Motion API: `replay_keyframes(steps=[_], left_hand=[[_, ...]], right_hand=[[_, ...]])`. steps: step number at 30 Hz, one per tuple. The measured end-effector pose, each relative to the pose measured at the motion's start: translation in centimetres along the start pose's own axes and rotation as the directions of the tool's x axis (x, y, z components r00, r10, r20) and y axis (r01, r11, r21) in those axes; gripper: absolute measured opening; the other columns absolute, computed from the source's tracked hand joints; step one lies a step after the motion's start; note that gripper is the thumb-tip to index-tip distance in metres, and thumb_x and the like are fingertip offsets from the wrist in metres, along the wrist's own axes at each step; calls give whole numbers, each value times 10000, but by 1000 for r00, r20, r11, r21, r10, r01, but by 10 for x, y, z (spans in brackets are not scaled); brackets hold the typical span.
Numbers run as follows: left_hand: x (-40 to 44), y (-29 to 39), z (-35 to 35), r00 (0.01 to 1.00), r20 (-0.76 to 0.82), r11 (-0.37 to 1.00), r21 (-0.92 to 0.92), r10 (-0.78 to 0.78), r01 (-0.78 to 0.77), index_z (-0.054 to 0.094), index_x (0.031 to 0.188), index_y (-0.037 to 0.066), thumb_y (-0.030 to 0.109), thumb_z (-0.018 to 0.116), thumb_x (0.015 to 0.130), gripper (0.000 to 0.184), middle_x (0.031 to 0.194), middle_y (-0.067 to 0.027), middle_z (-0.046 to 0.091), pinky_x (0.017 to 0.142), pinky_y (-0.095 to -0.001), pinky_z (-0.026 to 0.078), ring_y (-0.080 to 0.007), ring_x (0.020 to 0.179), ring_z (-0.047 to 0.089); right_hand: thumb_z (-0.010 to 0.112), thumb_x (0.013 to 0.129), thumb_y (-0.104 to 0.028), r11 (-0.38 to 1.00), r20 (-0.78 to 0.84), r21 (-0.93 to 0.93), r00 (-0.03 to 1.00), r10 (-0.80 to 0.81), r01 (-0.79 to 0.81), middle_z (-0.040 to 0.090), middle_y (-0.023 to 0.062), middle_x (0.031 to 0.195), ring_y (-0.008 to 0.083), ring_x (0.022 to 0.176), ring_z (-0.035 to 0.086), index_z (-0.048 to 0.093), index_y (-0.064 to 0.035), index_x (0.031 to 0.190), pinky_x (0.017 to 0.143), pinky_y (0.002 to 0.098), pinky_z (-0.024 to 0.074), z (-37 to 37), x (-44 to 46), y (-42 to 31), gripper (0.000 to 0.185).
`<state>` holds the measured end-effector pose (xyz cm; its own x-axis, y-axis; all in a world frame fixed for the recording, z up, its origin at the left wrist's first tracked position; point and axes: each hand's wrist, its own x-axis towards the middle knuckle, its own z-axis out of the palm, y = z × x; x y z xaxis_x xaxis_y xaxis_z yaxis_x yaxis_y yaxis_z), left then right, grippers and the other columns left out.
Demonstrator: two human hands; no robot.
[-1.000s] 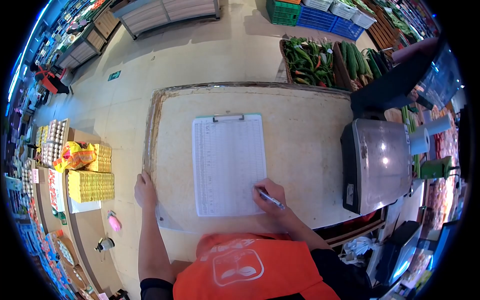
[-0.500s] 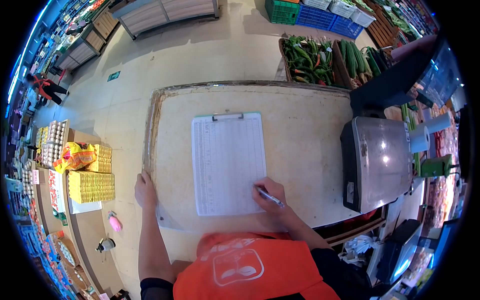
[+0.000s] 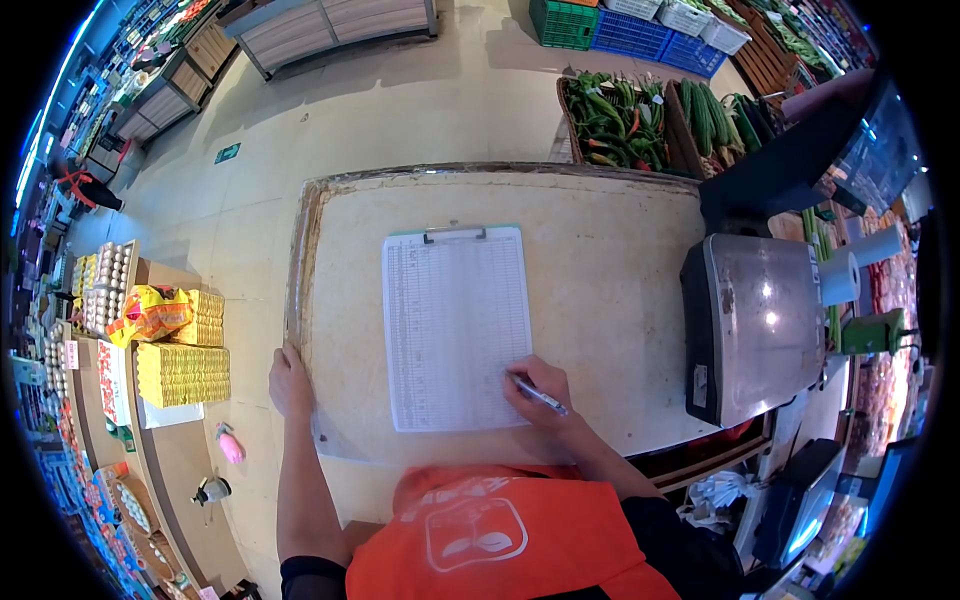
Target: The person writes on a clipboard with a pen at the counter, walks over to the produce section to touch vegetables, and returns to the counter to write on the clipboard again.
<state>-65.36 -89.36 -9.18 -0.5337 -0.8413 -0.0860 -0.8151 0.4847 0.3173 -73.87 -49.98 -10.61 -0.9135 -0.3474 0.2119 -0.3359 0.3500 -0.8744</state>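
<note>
A clipboard (image 3: 457, 234) lies on the worn white tabletop (image 3: 610, 260), with a sheet of printed table rows (image 3: 455, 330) under its metal clip. My right hand (image 3: 540, 388) rests at the paper's lower right edge, its fingers closed round a pen (image 3: 540, 394). The pen's tip points toward the sheet; whether it touches is too small to tell. At the table's left edge, my left hand (image 3: 290, 382) is curled over the rim, and its fingertips are partly hidden.
To the right stands a weighing scale (image 3: 760, 325) with a metal plate. Beyond the table are baskets of green peppers (image 3: 620, 120) and cucumbers (image 3: 705, 120). Egg trays (image 3: 108, 285) and yellow cartons (image 3: 183, 372) sit at the left. Farther off, a person (image 3: 85, 187) stands near shelves.
The distant person at the left has shifted slightly and changed posture. Both my hands, the pen and the clipboard look almost unmoved.
</note>
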Motion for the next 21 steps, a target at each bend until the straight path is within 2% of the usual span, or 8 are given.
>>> replay_keyframes(steps=[3,6,9,12,15,21], left_hand=[[1,-1,1,1000,-3,1000,-6,4,-4,620,968,13,456,355,1046,522,941,-271,669,759,-554,467,-473,883,625],[-1,-1,0,1000,-9,1000,-21,4,-4,617,962,11,456,360,1044,521,940,-271,668,765,-552,466,-471,889,623],[-3,5,-5,1000,0,999,-35,-6,6,616,959,8,454,362,1043,519,942,-271,667,771,-549,465,-469,894,623],[-4,4,-4,1000,13,999,-36,-12,13,617,960,8,451,360,1042,519,941,-269,668,771,-545,466,-468,893,623],[-2,2,-2,1000,7,1000,-21,-11,12,619,963,8,450,357,1042,521,939,-268,670,769,-542,467,-468,892,625],[0,1,-1,1000,1,1000,-9,-10,10,623,966,10,454,356,1042,524,937,-273,671,764,-549,467,-471,890,629]], right_hand=[[737,796,-115,1000,5,6,1000,-11,11,646,111,749,275,620,658,666,-105,910,572,379,530,0,-1,2,134],[737,826,-40,994,4,8,994,-112,112,607,53,654,105,524,584,636,-59,894,511,262,473,-1,-4,3,124],[729,833,-39,992,0,36,993,-121,121,598,42,646,95,519,572,635,-51,895,501,260,466,0,-13,4,114],[726,783,-92,1000,22,15,1000,21,-21,644,114,734,285,616,658,655,-91,893,567,372,531,-3,-19,-3,130],[722,846,-40,998,-6,24,998,-65,66,587,32,640,82,525,561,634,-39,896,504,253,460,-3,-16,-5,101],[723,852,-43,998,-14,17,998,-54,54,597,33,654,82,537,565,635,-34,901,510,252,460,-1,-17,-3,101]])
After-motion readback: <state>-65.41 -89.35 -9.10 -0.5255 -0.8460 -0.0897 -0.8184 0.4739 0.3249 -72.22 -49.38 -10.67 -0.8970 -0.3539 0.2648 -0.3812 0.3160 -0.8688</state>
